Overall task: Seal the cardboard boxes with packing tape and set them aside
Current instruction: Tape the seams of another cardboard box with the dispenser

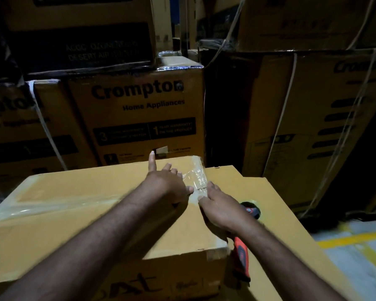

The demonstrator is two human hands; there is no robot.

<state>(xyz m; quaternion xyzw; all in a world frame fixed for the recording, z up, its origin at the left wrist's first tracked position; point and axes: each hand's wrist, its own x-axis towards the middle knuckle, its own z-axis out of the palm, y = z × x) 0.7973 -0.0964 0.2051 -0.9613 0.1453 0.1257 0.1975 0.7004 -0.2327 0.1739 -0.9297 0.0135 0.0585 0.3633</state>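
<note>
The cardboard box (96, 231) sits right in front of the person, its long side running across the view from near left to far right. It lies on a wider carton (276, 198). A glossy band of clear packing tape (197, 174) follows the top seam lengthwise, then runs crinkled between the hands toward the far right corner.

The left hand (167, 183) lies spread on the lid beside the tape, with the index finger lifted and pointing away. It grips nothing. The right hand (219, 209) rests at the box's right edge, fingers stretched forward and thumb pressed on the tape.

An orange-and-black tape dispenser (241, 259) shows under that wrist, handle toward the person. I cannot tell whether the hand touches it.

Stacked Crompton cartons (139, 118) stand behind, bound with white straps (46, 127).
</note>
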